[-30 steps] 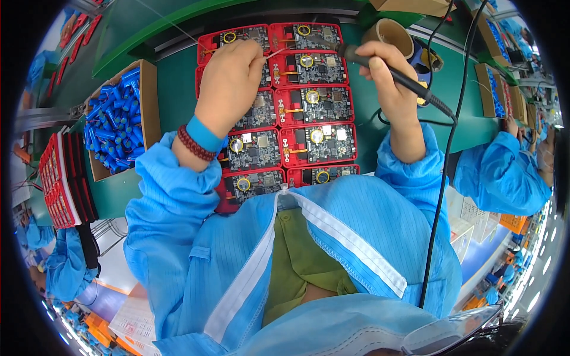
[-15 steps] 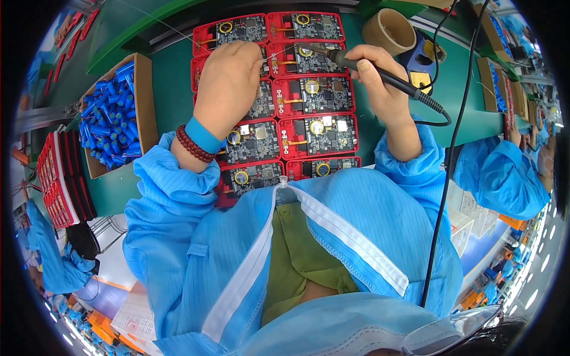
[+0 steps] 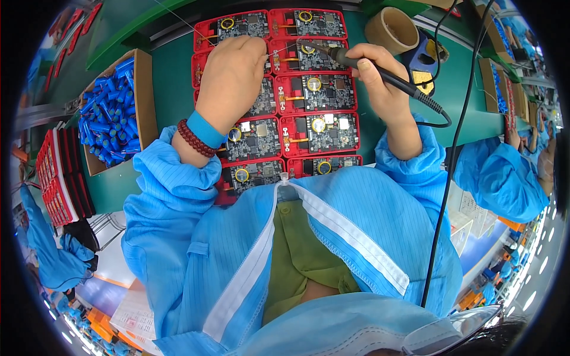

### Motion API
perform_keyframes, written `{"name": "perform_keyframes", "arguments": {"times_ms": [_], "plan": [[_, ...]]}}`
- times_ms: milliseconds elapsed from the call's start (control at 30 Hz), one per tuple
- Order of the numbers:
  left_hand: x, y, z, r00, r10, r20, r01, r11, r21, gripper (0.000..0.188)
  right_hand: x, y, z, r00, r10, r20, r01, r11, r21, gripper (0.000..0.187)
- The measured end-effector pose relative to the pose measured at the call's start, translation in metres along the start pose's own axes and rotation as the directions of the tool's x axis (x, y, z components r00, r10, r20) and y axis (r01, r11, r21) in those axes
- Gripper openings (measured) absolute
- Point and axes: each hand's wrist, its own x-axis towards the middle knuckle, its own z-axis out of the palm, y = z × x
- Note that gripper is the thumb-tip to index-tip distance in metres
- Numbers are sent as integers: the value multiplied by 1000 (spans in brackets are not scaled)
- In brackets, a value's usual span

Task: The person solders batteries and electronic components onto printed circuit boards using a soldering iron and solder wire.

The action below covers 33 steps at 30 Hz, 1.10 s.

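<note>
My left hand point(image 3: 233, 80) is closed, fingertips pinched round a thin solder wire point(image 3: 281, 51) whose loose end reaches right toward the iron's tip. In my right hand point(image 3: 383, 77) is a soldering iron point(image 3: 389, 78) with a black handle, its tip pointing left over the second row of boards. Beneath both hands lie red trays in two columns, each with a circuit board point(image 3: 328, 85) carrying a round yellow-rimmed cell. My left hand covers part of the left column. Whether the iron's tip touches wire or board is too small to tell.
At the left stands a cardboard box point(image 3: 146, 98) of blue cylindrical cells point(image 3: 113, 115), with stacked red trays point(image 3: 52, 178) beside it. A brown tape roll point(image 3: 392, 31) and an iron stand with yellow sponge point(image 3: 423, 82) are at the back right. A black cable point(image 3: 454, 148) hangs at right.
Between the frames the solder wire's free end and the iron's tip have shifted slightly against the boards. Both hands keep their grips. The whole view has moved a little.
</note>
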Motion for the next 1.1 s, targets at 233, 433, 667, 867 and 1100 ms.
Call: {"name": "perform_keyframes", "arguments": {"times_ms": [233,433,667,867,1100], "plan": [[-1,1,1,999,41,0,-41,999,16,5,-2,-3,1,1000,-5,6,5,1000,27,15],[-6,6,-6,1000,8,2,-8,999,-39,5,-10,-14,-5,1000,4,-1,-4,1000,-21,16],[-33,33,-22,996,-71,53,78,986,-144,5,-38,-37,-16,999,-38,33,40,999,-37,18],[-39,31,-15,997,-59,49,65,990,-122,5,-48,-34,-7,999,5,33,-2,997,-77,17],[-40,32,-12,996,-26,81,30,998,-54,5,-48,-34,-3,1000,16,1,-16,996,-83,15]]}}
